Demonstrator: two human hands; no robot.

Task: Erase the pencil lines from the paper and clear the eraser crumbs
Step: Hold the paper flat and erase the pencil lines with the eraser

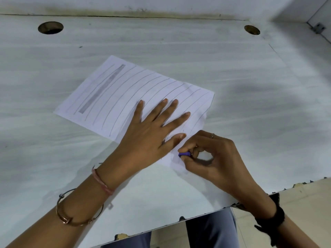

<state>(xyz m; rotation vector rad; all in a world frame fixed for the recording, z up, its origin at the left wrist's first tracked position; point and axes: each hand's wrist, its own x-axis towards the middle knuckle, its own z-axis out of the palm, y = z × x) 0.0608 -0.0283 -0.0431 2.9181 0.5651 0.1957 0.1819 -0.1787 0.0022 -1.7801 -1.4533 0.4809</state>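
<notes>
You're at an office-type desk bay: pale wood-grain laminate surface [232, 59] w/ a round cable hole [50, 27] back left, a second cable hole [252, 30] back right, white partition panel [161, 6] behind, metal bracket [318, 28] in the corner, beige floor [295, 197] below.

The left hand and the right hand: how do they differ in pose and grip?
The left hand lies flat with fingers spread on the paper; the right hand is curled. The left hand holds nothing; the right hand pinches a purple eraser. The left wrist wears a bangle; the right, a black band. Both are at the paper's near end.
</notes>
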